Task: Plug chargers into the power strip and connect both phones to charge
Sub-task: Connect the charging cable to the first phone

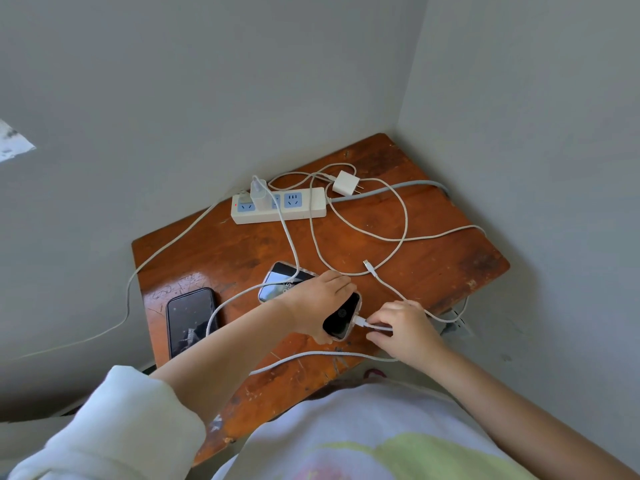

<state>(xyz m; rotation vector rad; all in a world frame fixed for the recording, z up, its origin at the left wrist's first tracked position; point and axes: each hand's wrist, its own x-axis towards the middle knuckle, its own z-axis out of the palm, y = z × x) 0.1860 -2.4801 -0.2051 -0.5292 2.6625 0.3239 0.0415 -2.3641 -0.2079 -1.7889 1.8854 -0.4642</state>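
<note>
With one phone gripped by the left hand on the worktop, a cable plug pinched in the right hand is being seated; next, the loose charger must be plugged into the power strip.

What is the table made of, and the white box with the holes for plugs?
The table looks like wood with a shiny reddish-brown varnish: you can see grain, scratches and worn dark patches. The power strip looks like smooth, hard white plastic with light blue socket faces, though the picture alone can't prove it.
</note>
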